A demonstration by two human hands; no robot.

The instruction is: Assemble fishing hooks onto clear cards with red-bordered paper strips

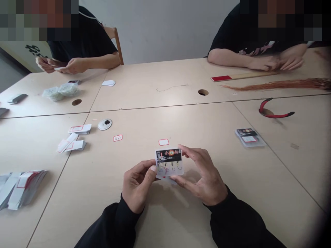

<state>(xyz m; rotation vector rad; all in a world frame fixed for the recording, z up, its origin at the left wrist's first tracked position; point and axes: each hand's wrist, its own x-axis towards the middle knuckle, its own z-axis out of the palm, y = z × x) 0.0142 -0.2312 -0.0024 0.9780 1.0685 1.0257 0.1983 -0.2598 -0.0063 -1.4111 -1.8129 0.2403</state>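
My left hand (139, 182) pinches the left edge of a small clear fishhook box (169, 168), thumb in front. The box has a black printed label across its top and a row of several hooks below. My right hand (204, 175) spans the box's right side, index finger at the upper corner and thumb at the lower edge. Partly hidden under the box is a white and red piece (165, 178); I cannot tell if it is held. Just beyond lies a white sticker with a red border (163, 142), and a similar printed sticker (117, 138) is to its left.
Another hook box (250, 137) lies at right, near red-handled pliers (275, 112). Card stacks (77, 141) and packets (23, 189) lie left. A grommet cover (104, 124) and table holes (203, 92) are farther off. Two people work across the table (144, 127).
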